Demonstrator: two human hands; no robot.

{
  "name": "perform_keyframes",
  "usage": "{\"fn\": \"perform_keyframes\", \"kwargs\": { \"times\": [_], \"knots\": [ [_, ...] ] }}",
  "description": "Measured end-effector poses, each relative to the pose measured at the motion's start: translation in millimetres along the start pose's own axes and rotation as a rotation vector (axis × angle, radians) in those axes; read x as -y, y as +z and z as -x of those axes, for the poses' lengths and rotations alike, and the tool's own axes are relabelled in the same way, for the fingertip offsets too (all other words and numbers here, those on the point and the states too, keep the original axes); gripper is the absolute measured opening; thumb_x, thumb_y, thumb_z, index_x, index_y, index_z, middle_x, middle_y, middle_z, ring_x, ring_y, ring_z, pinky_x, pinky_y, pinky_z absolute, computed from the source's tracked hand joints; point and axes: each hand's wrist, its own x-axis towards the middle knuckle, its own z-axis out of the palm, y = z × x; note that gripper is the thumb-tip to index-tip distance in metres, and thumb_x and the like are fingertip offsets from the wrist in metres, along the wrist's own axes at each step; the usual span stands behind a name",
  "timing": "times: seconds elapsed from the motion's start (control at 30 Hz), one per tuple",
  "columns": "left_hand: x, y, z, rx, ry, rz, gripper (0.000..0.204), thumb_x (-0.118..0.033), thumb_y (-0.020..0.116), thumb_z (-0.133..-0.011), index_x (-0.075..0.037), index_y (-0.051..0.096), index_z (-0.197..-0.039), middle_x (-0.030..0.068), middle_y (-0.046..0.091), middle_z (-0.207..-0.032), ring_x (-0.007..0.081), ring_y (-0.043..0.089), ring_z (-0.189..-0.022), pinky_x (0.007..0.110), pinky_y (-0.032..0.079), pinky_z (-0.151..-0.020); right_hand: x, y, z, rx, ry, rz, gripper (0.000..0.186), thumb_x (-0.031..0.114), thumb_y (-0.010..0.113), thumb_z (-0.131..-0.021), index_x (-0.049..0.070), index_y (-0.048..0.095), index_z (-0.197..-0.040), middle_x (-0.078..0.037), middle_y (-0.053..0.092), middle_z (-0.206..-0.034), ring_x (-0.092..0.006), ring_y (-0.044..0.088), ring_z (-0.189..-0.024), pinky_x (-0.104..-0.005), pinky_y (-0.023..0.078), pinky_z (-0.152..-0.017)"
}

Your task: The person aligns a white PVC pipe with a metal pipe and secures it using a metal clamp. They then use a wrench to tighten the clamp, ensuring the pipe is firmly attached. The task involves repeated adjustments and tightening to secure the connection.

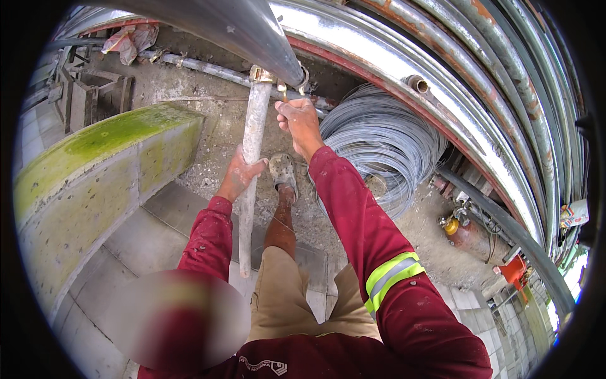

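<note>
My left hand (238, 172) is wrapped around a whitish, mortar-spattered metal pipe (254, 120), which hangs down in front of me. At its top sits a metal scaffold clamp (261, 74), next to the lower end of a thick grey pole (249, 31) that comes in from above. My right hand (299, 124) is raised to the clamp's loose side, its fingers closed at a small bolt (283, 93). The fingertips partly hide the bolt's lower end.
A large coil of grey wire (385, 145) lies on the ground to the right. Long metal pipes (492, 57) are stacked beyond it. A mossy concrete curb (120, 145) runs along the left. A gas cylinder (470, 234) lies at the right, near an orange object (514, 270).
</note>
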Motion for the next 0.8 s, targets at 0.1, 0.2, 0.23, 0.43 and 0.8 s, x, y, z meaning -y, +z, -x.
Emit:
{"fn": "perform_keyframes", "kwargs": {
  "times": [0.1,0.2,0.23,0.43,0.8],
  "knots": [
    [-4.7,-5.3,-7.2,0.015,-0.019,-0.035,0.064,-0.026,0.082,-0.091,0.002,0.05,-0.139,0.0064,0.063,-0.103,0.0143,0.062,-0.083,0.033,0.054,-0.075,3.1,3.0,-1.5,0.076,0.024,-0.155,0.029,0.025,0.07,-0.106,0.003,0.065,-0.123,-0.003,0.071,-0.102,-0.0127,0.068,-0.09,-0.0292,0.055,-0.081],
    [-4.0,-1.9,2.6,0.01,-0.066,-0.029,0.065,-0.027,0.083,-0.09,0.003,0.051,-0.137,0.0105,0.065,-0.111,0.0169,0.064,-0.091,0.034,0.055,-0.081,-6.5,-3.4,0.5,0.153,0.04,-0.25,0.029,0.027,0.07,-0.106,0.003,0.067,-0.121,-0.004,0.073,-0.105,-0.0128,0.069,-0.091,-0.0306,0.055,-0.08],
    [-5.8,-1.5,-1.0,-0.004,-0.062,-0.018,0.065,-0.027,0.084,-0.09,0.004,0.051,-0.137,0.0124,0.066,-0.115,0.0181,0.064,-0.095,0.034,0.055,-0.084,-5.3,-4.8,-2.3,0.101,0.031,-0.14,0.029,0.028,0.07,-0.106,0.002,0.067,-0.12,-0.004,0.073,-0.104,-0.012,0.068,-0.089,-0.0302,0.055,-0.077],
    [-0.6,-0.9,-2.1,-0.019,-0.028,-0.046,0.067,-0.025,0.085,-0.088,0.003,0.05,-0.138,0.0119,0.067,-0.116,0.0206,0.064,-0.102,0.036,0.054,-0.093,-12.9,3.1,-7.9,-0.143,-0.172,0.29,0.03,0.027,0.071,-0.105,0.0,0.068,-0.118,-0.003,0.07,-0.101,-0.0102,0.065,-0.084,-0.0288,0.053,-0.07],
    [4.2,-1.6,-4.5,-0.015,-0.056,-0.016,0.066,-0.024,0.085,-0.09,0.002,0.049,-0.139,0.0102,0.066,-0.112,0.0178,0.063,-0.096,0.035,0.055,-0.086,-18.7,6.8,-9.9,-0.201,-0.157,0.119,0.025,0.014,0.076,-0.099,-0.001,0.061,-0.113,-0.007,0.068,-0.097,-0.0116,0.065,-0.082,-0.0263,0.054,-0.07]
  ]
}}
